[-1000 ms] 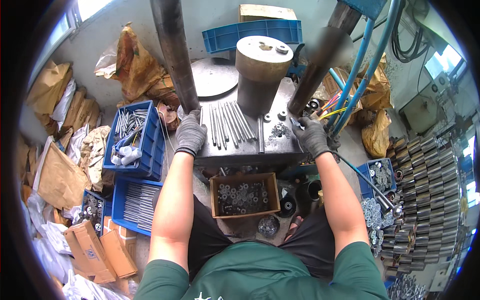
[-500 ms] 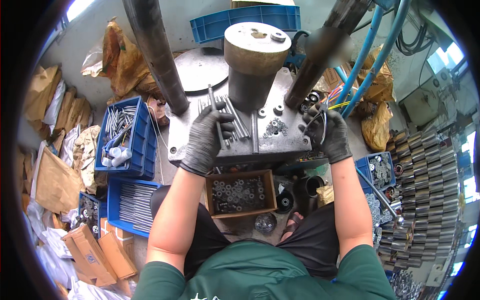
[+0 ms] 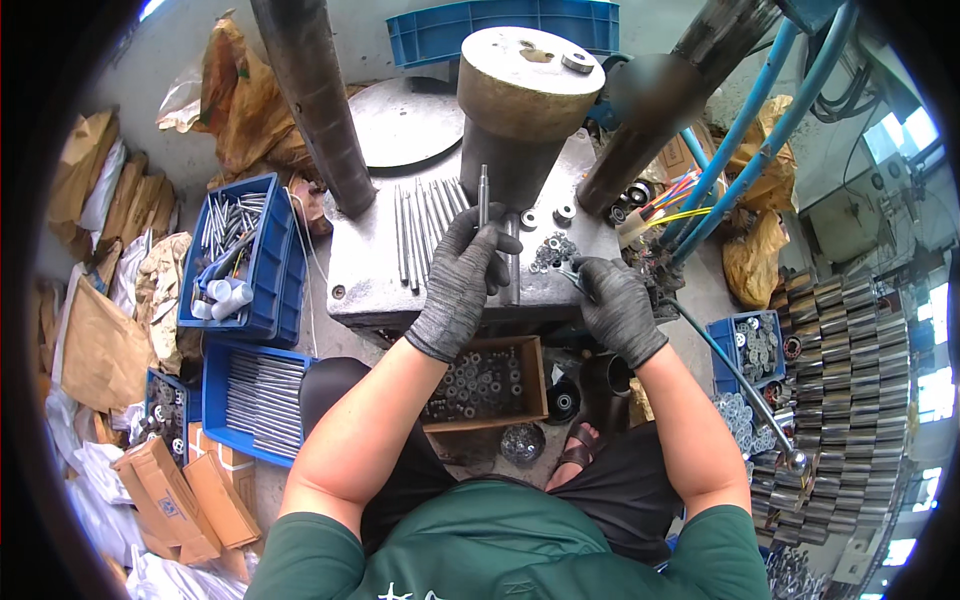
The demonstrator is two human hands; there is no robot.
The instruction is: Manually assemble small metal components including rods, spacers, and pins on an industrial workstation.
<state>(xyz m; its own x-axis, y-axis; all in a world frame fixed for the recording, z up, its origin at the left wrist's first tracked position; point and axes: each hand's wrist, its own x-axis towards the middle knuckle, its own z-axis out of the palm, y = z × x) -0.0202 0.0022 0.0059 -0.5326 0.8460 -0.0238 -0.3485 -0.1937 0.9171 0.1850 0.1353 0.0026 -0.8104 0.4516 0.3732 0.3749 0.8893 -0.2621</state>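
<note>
My left hand, in a dark grey glove, is closed around a slim stepped metal shaft that stands nearly upright over the steel worktable. My gloved right hand is closed on a pair of pliers, mostly hidden by the fingers. The tips of the pliers reach the edge of a pile of small metal rings. Left of my left hand, several more shafts lie side by side. A thicker metal rod lies beside my left fingers.
A thick steel cylinder rises behind my hands between two dark posts. Below the table edge sits a cardboard box of small rings. Blue crates of shafts stand left; a long lever slants at right.
My left hand has moved right with the shaft, now more upright. My right hand has come left and down with the pliers, from beside the right post to the pile of rings.
</note>
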